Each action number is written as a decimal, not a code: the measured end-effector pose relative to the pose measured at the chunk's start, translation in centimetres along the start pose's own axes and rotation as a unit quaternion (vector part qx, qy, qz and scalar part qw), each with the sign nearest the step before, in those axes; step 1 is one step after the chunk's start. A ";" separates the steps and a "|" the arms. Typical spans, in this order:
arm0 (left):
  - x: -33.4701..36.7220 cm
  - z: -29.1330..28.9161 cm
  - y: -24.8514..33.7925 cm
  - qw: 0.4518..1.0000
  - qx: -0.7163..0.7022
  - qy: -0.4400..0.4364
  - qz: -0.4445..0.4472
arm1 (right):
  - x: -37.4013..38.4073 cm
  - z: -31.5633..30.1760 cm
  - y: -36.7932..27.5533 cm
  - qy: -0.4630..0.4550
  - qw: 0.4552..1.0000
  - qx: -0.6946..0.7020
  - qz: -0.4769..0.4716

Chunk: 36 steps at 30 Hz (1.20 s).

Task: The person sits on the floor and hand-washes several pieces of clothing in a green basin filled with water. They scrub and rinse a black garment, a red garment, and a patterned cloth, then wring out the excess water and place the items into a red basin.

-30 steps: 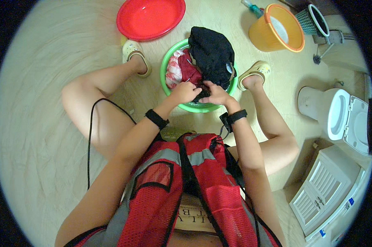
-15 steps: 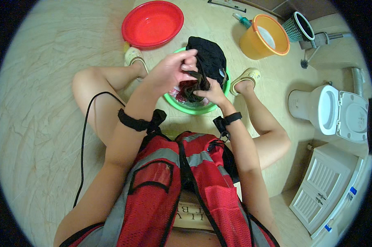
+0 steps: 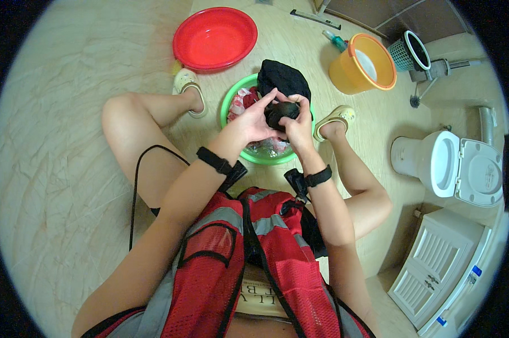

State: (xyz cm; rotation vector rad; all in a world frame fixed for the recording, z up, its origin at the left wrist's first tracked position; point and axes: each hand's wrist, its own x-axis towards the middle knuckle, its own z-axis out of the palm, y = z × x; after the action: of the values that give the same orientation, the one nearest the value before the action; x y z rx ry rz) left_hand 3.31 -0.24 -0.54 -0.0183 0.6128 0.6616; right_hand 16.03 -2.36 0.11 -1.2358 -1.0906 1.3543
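Over the green basin [image 3: 226, 103], both my hands are on a small bundled dark cloth [image 3: 281, 114]. My left hand [image 3: 255, 120] cups it from the left, its fingers and thumb curved round the edge. On the other side my right hand [image 3: 300, 125] grips the bundle, with the thumb pressed on top. A larger black garment [image 3: 285, 80] lies over the basin's far right part and hangs across the rim. Red and white patterned cloth [image 3: 244, 103] sits inside at the left. Sudsy water [image 3: 268, 147] shows at the near side.
A red basin [image 3: 215, 39] stands beyond my left foot. At the far right are an orange bucket [image 3: 353, 70], a green bottle [image 3: 336, 40] and a woven bin [image 3: 407, 50]. A toilet [image 3: 434, 163] and a white cabinet [image 3: 437, 262] line the right side. My clogged feet flank the green basin.
My left hand has come down and right from its raised, closed pose. The dark cloth, stretched between my hands before, is now gathered into a compact bundle. The view has shifted slightly.
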 end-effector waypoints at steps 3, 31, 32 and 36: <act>1.4 -0.9 -0.6 0.999 -0.024 0.044 -0.022 | -1.2 1.5 -2.0 -0.033 0.992 0.116 0.035; 3.6 -0.2 -6.3 0.909 -0.040 0.311 0.274 | -2.2 -2.0 3.9 0.005 0.819 -0.558 -0.138; 3.7 -0.8 -6.2 0.905 -0.030 0.291 0.309 | -1.9 -1.7 4.6 0.006 0.841 -0.531 -0.105; 4.4 -2.7 -5.7 0.896 0.073 0.272 0.343 | -1.1 -0.9 4.6 -0.032 0.914 -0.404 0.003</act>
State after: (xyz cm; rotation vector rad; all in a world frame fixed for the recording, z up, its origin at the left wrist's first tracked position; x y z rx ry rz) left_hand 7.97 -2.84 -6.10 0.1656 1.2357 1.3141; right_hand 16.53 -4.01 -4.32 -1.7757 -1.7896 0.9532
